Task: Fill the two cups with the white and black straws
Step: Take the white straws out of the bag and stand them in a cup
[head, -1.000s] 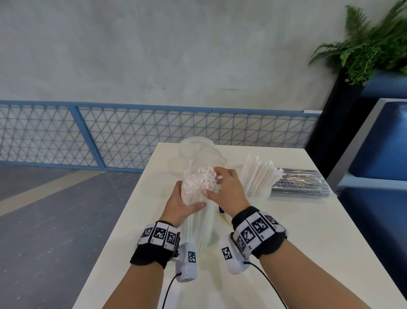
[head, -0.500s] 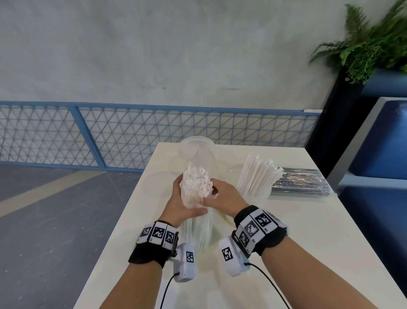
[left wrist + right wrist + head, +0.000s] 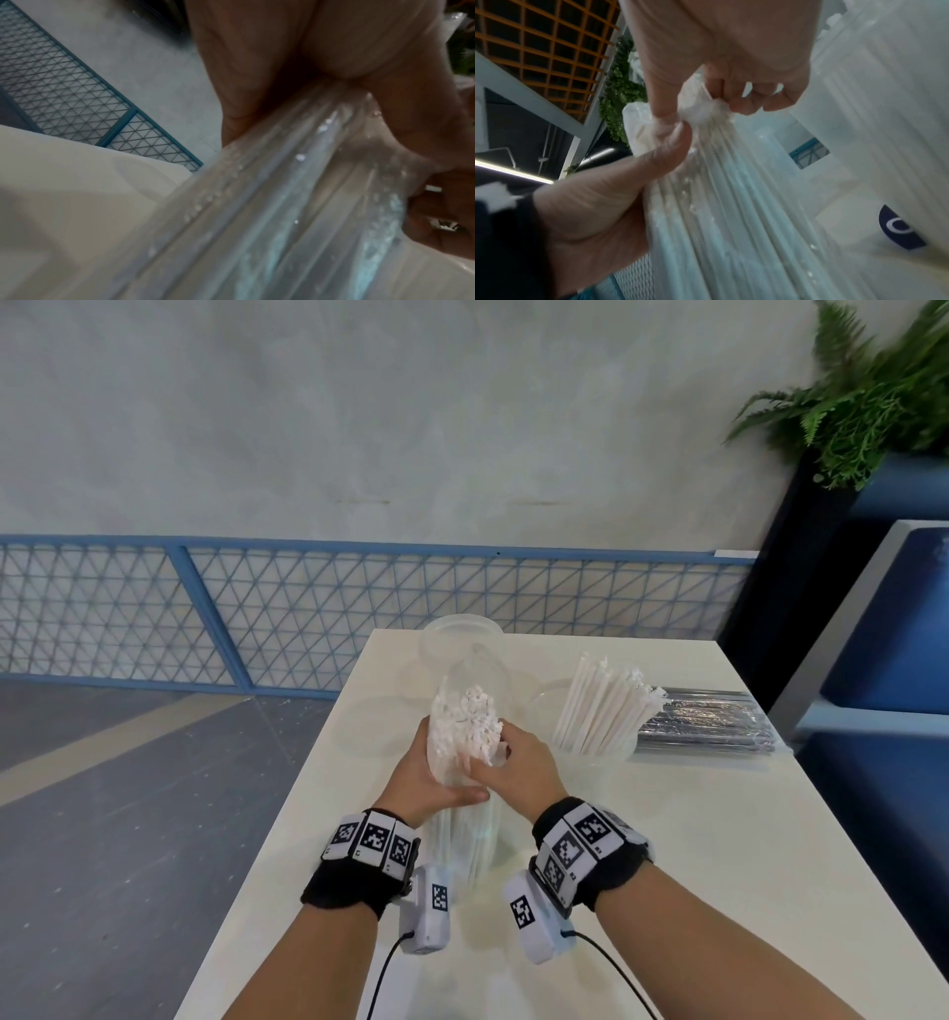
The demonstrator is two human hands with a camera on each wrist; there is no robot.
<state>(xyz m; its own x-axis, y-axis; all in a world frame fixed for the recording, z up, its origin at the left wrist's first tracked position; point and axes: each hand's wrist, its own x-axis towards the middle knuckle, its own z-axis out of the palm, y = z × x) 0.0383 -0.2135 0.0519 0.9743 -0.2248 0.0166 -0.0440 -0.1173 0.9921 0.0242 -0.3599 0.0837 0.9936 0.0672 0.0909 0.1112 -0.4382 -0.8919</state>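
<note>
Both hands (image 3: 436,775) grip white straws (image 3: 464,729) near table's left edge (image 3: 287,793).

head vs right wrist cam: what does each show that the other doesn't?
Head only: the left hand wrapped round the clear bag of white straws, the cup of white straws to its right, the black straw pack, an empty clear cup behind, the table.
Right wrist only: the right hand grip close up, thumb and fingertips pinching straw ends through the plastic.
Both: right hand on the bagged white straws, and the fern.
</note>
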